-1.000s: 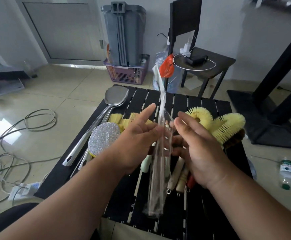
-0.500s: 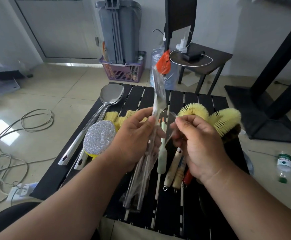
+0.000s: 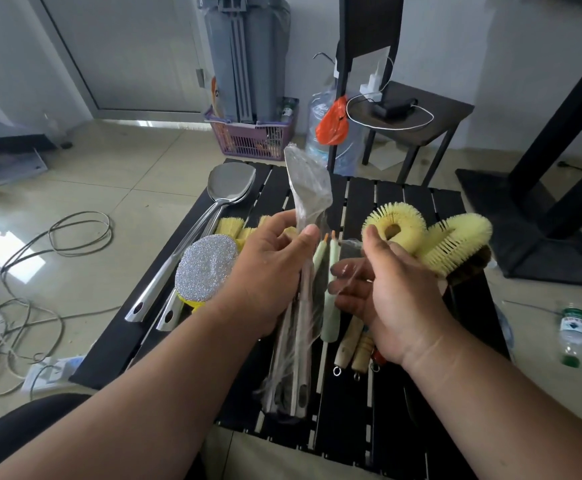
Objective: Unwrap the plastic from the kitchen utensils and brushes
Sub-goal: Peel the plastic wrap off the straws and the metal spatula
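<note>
Above a black slatted table (image 3: pixel 403 202), the left hand (image 3: pixel 268 271) grasped a plastic-wrapped metal utensil (image 3: pixel 303 271), its wrapped head tilted up toward the far side. The right hand (image 3: pixel 386 289) pinched a loose edge of clear plastic (image 3: pixel 350 251) just right of it. Yellow brushes (image 3: pixel 455 244) lay at far right, a steel spatula (image 3: pixel 227 188) at left.

Two hands, the left hand (image 3: pixel 268 271) and the right hand (image 3: pixel 391 292), are showing. Lying on the slatted table (image 3: pixel 403 427) are two bare steel spatulas (image 3: pixel 192 244), one glittery scrubber (image 3: pixel 206 268), two looped yellow brushes (image 3: pixel 428 237) and one wrapped utensil (image 3: pixel 305 306).
</note>
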